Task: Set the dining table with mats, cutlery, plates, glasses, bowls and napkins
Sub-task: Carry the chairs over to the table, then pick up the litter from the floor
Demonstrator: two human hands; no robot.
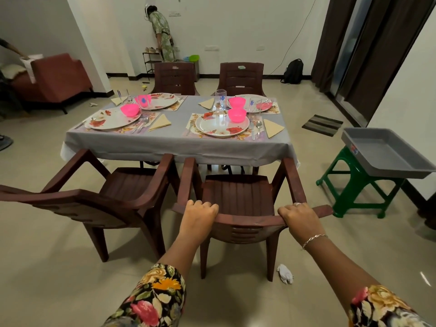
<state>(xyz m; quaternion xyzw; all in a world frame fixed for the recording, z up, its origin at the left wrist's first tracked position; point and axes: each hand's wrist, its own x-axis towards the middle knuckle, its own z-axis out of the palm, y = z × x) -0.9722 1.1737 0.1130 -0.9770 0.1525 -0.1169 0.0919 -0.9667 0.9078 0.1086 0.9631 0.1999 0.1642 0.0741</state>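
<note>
My left hand (200, 212) and my right hand (295, 213) both grip the top rail of a brown plastic chair (238, 194) that faces the dining table (165, 142). The grey-clothed table carries several floral mats, each with a floral plate (221, 128), a pink bowl (237, 114), cutlery (256, 128), a folded beige napkin (272, 128) and a clear glass (220, 99).
A second brown chair (113, 192) stands askew to the left. Two more chairs (174, 79) stand on the table's far side. A grey tray (387, 152) rests on a green stool (354, 190) at the right. A crumpled white scrap (285, 273) lies on the floor. A person (162, 36) bends at the far wall.
</note>
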